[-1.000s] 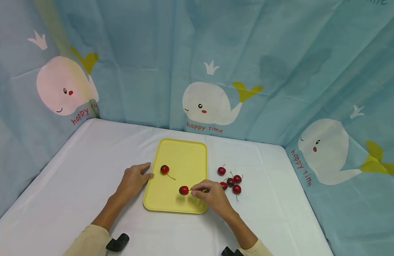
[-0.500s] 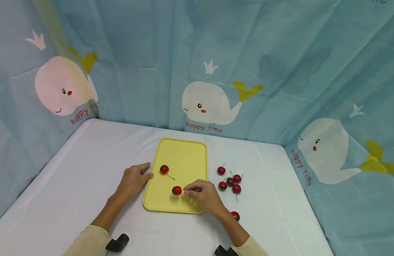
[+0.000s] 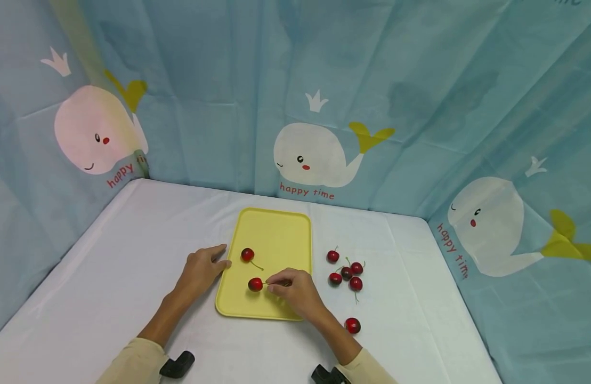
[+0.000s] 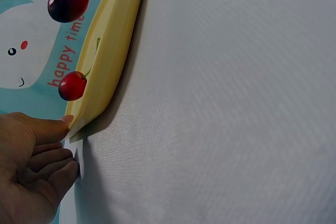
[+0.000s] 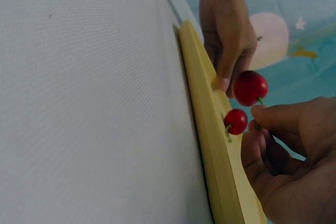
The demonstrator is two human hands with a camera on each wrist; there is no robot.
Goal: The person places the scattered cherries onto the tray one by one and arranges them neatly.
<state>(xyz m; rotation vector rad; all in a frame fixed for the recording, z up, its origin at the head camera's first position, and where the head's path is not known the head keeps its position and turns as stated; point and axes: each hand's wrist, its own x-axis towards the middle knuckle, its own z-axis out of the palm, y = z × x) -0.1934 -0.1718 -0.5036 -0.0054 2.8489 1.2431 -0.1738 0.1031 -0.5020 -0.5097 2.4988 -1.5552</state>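
Blue whale-print fabric (image 3: 204, 144) backs the white-covered desk (image 3: 405, 336). Over the yellow tray (image 3: 281, 229), the right hand (image 3: 296, 292) pinches one cherry (image 3: 255, 285) by its stem (image 5: 261, 101); a second cherry (image 3: 247, 254) lies near the tray's left edge, which the relaxed left hand (image 3: 199, 272) touches, bent fingers (image 4: 50, 165) showing in left-wrist view. Head view alone shows six cherries (image 3: 346, 273) beyond the right edge.
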